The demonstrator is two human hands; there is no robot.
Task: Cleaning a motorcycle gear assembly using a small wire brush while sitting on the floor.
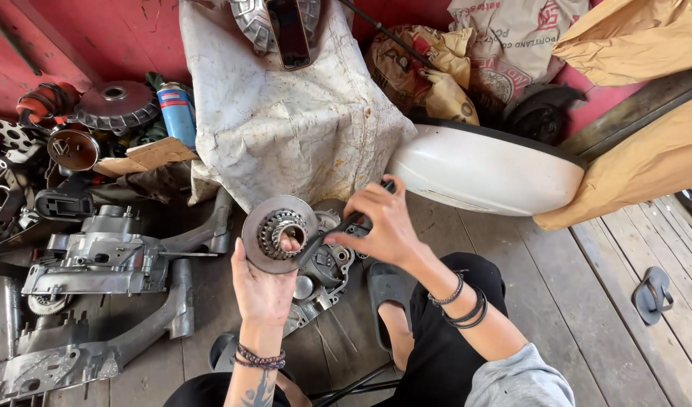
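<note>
My left hand point(263, 290) holds up a round metal disc with a toothed gear hub point(279, 232) at its middle, a fingertip poking through the hub. My right hand point(385, 224) grips a dark tool point(344, 226) whose tip reaches toward the disc's centre. Beneath both hands lies a grey metal engine cover point(321, 280) on the wooden floor. Bead bracelets circle both wrists.
An engine casing point(108, 256) and frame arms lie at left, with pulleys, a blue spray can point(176, 111) and loose parts behind. A stained cloth point(293, 120) drapes an object ahead; a white body panel point(481, 169), sacks and a sandal point(651, 294) sit right.
</note>
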